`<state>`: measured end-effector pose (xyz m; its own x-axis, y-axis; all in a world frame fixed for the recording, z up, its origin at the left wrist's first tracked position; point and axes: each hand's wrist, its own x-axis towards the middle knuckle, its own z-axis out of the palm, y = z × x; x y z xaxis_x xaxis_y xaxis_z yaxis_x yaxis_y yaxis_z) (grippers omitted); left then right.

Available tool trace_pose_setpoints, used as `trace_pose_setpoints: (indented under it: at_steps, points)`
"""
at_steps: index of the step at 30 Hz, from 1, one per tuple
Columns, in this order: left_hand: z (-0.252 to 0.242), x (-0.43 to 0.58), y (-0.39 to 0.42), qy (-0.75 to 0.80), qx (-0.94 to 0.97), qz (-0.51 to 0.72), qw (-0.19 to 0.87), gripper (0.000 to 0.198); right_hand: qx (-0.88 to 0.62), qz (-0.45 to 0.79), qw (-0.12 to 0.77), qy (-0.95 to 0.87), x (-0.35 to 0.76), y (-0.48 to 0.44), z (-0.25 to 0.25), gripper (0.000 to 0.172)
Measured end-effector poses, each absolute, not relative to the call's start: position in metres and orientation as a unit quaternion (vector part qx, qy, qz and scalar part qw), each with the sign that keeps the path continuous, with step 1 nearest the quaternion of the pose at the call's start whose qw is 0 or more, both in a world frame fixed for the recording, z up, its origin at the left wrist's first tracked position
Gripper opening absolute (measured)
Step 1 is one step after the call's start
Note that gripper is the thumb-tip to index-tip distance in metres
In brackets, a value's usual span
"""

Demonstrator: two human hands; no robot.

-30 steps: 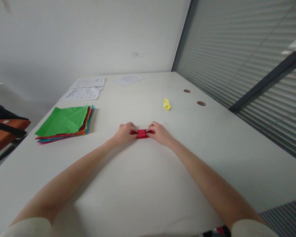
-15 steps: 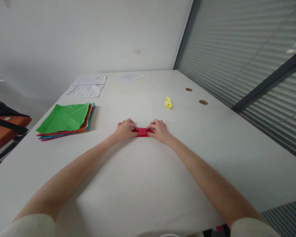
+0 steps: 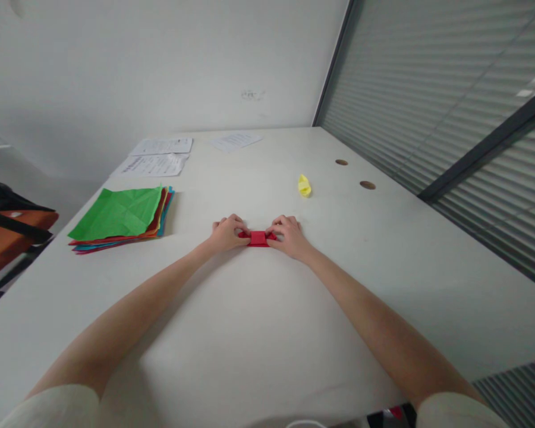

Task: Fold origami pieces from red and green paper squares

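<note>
A small folded red paper [image 3: 258, 239] lies on the white table [image 3: 258, 333], straight in front of me. My left hand [image 3: 229, 233] pinches its left end between thumb and fingers. At the opposite end, my right hand [image 3: 288, 236] grips it the same way. The paper's flat middle shows between the hands, while my fingertips partly cover both ends. Beyond my right hand sits a yellow folded paper boat [image 3: 304, 186]. Off to the left of my left hand is a stack of coloured paper sheets [image 3: 118, 214], a creased green one on top.
Printed papers [image 3: 156, 163] lie at the table's far left, and another printed sheet [image 3: 236, 141] near the wall. Two round holes [image 3: 367, 185] pierce the tabletop at right, beside a window with blinds [image 3: 446, 89]. An orange chair [image 3: 18, 238] stands left of the table.
Both hands keep their hold on the red paper, with hardly any finger movement visible. The whole view has shifted very slightly.
</note>
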<state>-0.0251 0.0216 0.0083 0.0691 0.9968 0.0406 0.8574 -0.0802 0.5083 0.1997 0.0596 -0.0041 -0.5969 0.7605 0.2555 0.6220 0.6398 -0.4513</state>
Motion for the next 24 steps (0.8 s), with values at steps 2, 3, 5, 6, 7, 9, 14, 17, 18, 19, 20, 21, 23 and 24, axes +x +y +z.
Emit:
trace_pose_setpoints:
  at_steps: [2, 3, 5, 6, 7, 9, 14, 17, 18, 19, 20, 21, 23, 24]
  points:
    - [0.0077, -0.023, 0.0205, 0.65, 0.706, 0.214, 0.183, 0.014, -0.378, 0.136, 0.236, -0.885, 0.2008, 0.0591, -0.0055, 0.015]
    - [0.0072, -0.0221, 0.02, 0.648, 0.705, 0.222, 0.184, 0.012, -0.372, 0.125, 0.244, -0.887, 0.2012, 0.0589, -0.0063, 0.014]
    - [0.0062, -0.0212, 0.0193, 0.644, 0.706, 0.228, 0.187, 0.012, -0.368, 0.112, 0.255, -0.887, 0.2016, 0.0584, -0.0075, 0.015]
    - [0.0056, -0.0211, 0.0191, 0.642, 0.708, 0.227, 0.188, 0.013, -0.369, 0.111, 0.257, -0.887, 0.2016, 0.0583, -0.008, 0.015]
    - [0.0051, -0.0214, 0.019, 0.641, 0.71, 0.225, 0.187, 0.014, -0.371, 0.112, 0.257, -0.885, 0.2014, 0.0582, -0.0084, 0.015]
    - [0.0044, -0.0225, 0.0189, 0.639, 0.715, 0.218, 0.184, 0.016, -0.376, 0.118, 0.257, -0.883, 0.201, 0.0583, -0.0086, 0.016]
    - [0.0047, -0.0242, 0.019, 0.638, 0.721, 0.209, 0.175, 0.017, -0.388, 0.131, 0.245, -0.879, 0.2004, 0.0583, -0.0066, 0.017]
    - [0.0053, -0.0238, 0.0195, 0.633, 0.724, 0.215, 0.173, 0.016, -0.387, 0.135, 0.239, -0.88, 0.2004, 0.0578, -0.0053, 0.017]
    - [0.0053, -0.0237, 0.0197, 0.627, 0.727, 0.22, 0.172, 0.016, -0.385, 0.135, 0.239, -0.881, 0.2004, 0.0577, -0.0051, 0.017]
    - [0.0052, -0.0237, 0.0197, 0.62, 0.732, 0.226, 0.169, 0.015, -0.384, 0.136, 0.239, -0.881, 0.2003, 0.0577, -0.005, 0.017]
    - [0.005, -0.0237, 0.0197, 0.612, 0.738, 0.232, 0.164, 0.015, -0.383, 0.136, 0.24, -0.882, 0.2002, 0.0577, -0.0052, 0.017]
    - [0.0046, -0.0237, 0.0196, 0.605, 0.744, 0.237, 0.157, 0.014, -0.382, 0.137, 0.242, -0.881, 0.2, 0.0579, -0.0055, 0.017]
    - [0.0035, -0.0237, 0.0192, 0.593, 0.754, 0.243, 0.143, 0.012, -0.378, 0.138, 0.248, -0.881, 0.1999, 0.0583, -0.0066, 0.016]
    - [0.0028, -0.0235, 0.019, 0.589, 0.758, 0.247, 0.136, 0.011, -0.374, 0.139, 0.253, -0.881, 0.1998, 0.0585, -0.0073, 0.015]
